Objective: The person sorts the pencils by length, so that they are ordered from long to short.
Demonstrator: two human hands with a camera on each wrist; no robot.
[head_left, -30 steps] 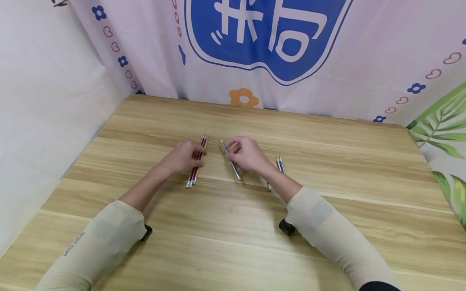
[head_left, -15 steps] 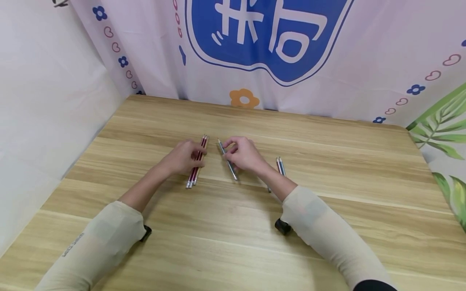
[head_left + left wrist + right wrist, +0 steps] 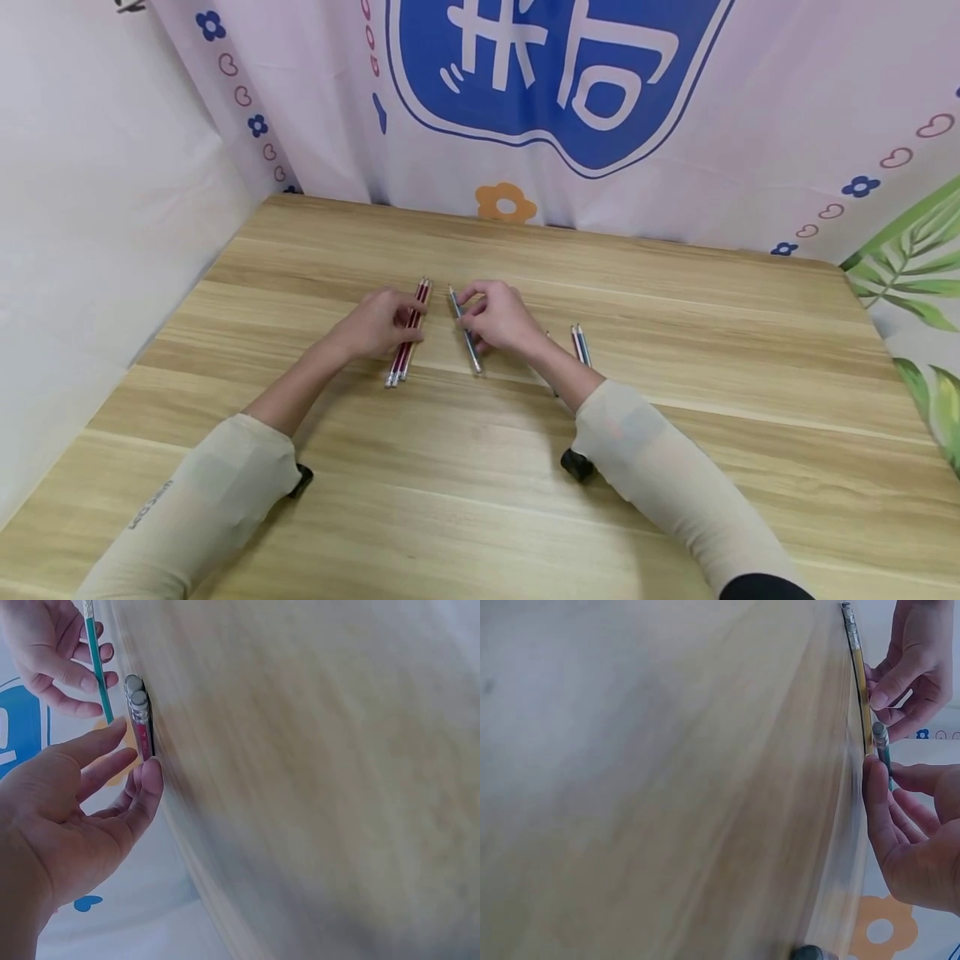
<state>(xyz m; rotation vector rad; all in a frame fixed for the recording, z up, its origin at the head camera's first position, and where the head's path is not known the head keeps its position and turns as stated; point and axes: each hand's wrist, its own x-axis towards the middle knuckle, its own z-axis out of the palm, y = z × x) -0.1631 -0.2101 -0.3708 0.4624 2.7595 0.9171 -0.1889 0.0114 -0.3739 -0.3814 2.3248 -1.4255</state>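
Dark red pencils (image 3: 398, 362) lie side by side on the wooden table, their silver eraser ends toward the person. A yellow pencil (image 3: 859, 679) shows at the bundle's edge in the right wrist view. The left hand (image 3: 375, 323) holds this bundle, its thumb and fingers around the middle. To its right, the right hand (image 3: 504, 317) pinches a teal pencil (image 3: 472, 343) between thumb and fingers, point away from the person. The teal pencil leans at a slant to the bundle, with a gap between them. Palms and fingertips partly hide both holds in the head view.
More pencils (image 3: 581, 343) lie right of the right wrist, one partly hidden behind the forearm. The wooden table (image 3: 420, 492) reaches back to a printed curtain (image 3: 660, 192). A white sheet (image 3: 97, 208) hangs at the left.
The right hand has shifted slightly left with the teal pencil, whose eraser end has swung left toward the bundle. The left hand and its pencils have stayed in place.
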